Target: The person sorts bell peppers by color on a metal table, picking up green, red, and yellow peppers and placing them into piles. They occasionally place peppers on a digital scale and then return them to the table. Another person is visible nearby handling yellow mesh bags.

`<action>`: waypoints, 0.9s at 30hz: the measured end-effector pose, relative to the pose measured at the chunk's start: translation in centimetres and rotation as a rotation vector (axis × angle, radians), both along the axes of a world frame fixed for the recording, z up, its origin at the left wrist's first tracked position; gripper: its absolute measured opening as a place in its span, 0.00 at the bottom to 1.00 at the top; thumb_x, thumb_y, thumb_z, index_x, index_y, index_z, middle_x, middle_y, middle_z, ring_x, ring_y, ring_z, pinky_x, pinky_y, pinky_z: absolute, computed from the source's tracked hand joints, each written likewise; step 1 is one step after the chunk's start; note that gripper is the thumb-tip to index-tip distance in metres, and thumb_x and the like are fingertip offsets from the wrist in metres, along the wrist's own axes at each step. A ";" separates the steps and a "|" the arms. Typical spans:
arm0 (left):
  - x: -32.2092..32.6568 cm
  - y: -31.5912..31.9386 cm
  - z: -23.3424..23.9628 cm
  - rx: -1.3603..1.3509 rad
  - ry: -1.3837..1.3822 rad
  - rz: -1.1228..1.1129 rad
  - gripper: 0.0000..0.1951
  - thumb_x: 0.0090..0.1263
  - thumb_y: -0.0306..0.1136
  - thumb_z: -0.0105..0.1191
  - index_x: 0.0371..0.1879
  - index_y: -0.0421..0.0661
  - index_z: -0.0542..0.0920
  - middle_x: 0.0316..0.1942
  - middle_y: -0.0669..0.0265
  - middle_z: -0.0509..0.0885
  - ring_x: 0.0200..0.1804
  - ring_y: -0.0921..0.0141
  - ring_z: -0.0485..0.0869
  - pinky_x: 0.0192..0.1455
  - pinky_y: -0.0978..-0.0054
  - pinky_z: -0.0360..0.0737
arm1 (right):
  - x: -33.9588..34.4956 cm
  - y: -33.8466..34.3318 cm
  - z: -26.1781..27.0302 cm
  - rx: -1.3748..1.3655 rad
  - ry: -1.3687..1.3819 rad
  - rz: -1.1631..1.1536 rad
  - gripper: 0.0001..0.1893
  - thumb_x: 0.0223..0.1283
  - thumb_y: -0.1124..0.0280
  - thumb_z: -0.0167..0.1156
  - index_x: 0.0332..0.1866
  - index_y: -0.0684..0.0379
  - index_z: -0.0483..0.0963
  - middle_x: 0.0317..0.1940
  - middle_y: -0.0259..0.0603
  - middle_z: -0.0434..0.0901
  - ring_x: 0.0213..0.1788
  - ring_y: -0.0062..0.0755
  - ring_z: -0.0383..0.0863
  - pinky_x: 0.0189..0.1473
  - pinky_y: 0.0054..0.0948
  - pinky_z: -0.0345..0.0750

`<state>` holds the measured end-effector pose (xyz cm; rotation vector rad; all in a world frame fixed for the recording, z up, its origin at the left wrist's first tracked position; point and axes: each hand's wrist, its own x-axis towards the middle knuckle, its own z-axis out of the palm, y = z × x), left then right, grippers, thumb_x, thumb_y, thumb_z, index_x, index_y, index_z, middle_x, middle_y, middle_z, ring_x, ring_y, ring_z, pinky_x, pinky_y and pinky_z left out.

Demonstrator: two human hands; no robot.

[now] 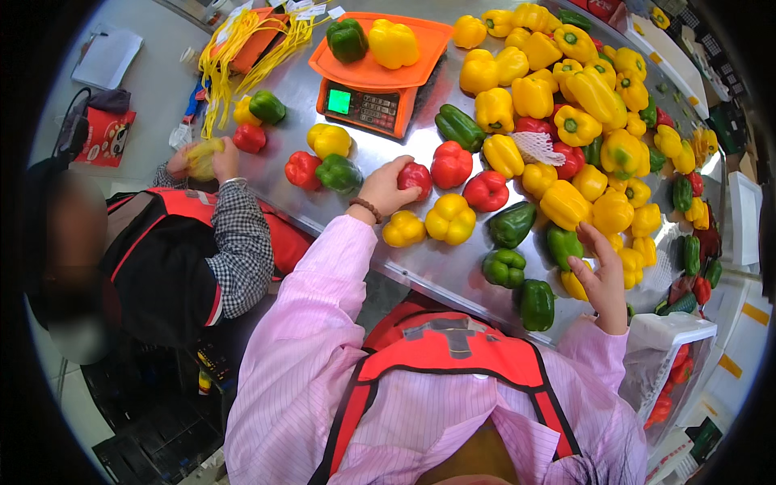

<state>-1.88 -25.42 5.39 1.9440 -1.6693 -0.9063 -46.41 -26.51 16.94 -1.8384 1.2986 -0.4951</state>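
Observation:
My left hand (383, 189) curls its thumb and fingers around a red bell pepper (414, 179) on the metal table. Two more red peppers (452, 165) sit just right of it, with two yellow peppers (450, 219) nearer to me. My right hand (601, 280) is spread, with nothing in its grasp, beside a green pepper (562, 247) and a partly hidden yellow pepper (573, 284). Several other green peppers (504, 268) lie between my hands, towards the table's near edge. Farther back, an orange scale (381, 103) with a lit display carries a green pepper (347, 41) and a yellow pepper (393, 44).
A large pile of mostly yellow peppers (533, 97) covers the table's right side. Left stand two groups of three peppers (328, 140) and yellow net bags (233, 48). A co-worker's hands (225, 159) hold yellow netting. A plastic bin (673, 330) with red peppers stands at right.

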 end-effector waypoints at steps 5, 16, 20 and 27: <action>-0.7 0.4 -1.2 -0.106 -0.135 0.017 0.36 0.61 0.42 0.70 0.69 0.45 0.73 0.70 0.47 0.73 0.70 0.49 0.74 0.72 0.59 0.73 | -0.5 0.2 -0.4 -0.003 0.006 -0.011 0.31 0.58 0.75 0.71 0.69 0.64 0.72 0.60 0.46 0.83 0.64 0.38 0.81 0.68 0.34 0.74; -5.3 -4.0 3.0 -0.383 -0.132 -0.216 0.37 0.54 0.43 0.76 0.62 0.41 0.77 0.62 0.52 0.81 0.66 0.51 0.76 0.70 0.56 0.73 | -0.1 -0.3 -1.0 -0.017 -0.027 -0.003 0.31 0.57 0.70 0.72 0.67 0.64 0.74 0.58 0.49 0.83 0.61 0.43 0.82 0.64 0.35 0.76; -10.3 -5.9 4.3 -0.311 -0.246 -0.506 0.38 0.51 0.47 0.77 0.61 0.41 0.79 0.55 0.55 0.84 0.61 0.53 0.79 0.67 0.58 0.74 | 0.3 -0.3 -0.6 -0.009 -0.010 0.011 0.30 0.57 0.70 0.72 0.67 0.64 0.74 0.58 0.51 0.82 0.62 0.45 0.82 0.63 0.35 0.77; -13.6 -7.2 2.9 -0.083 -0.621 -0.675 0.38 0.47 0.49 0.75 0.58 0.47 0.78 0.42 0.62 0.87 0.55 0.60 0.80 0.61 0.59 0.69 | 0.5 0.0 -0.9 0.039 -0.036 -0.001 0.31 0.58 0.69 0.72 0.67 0.64 0.73 0.60 0.51 0.81 0.62 0.46 0.82 0.63 0.36 0.78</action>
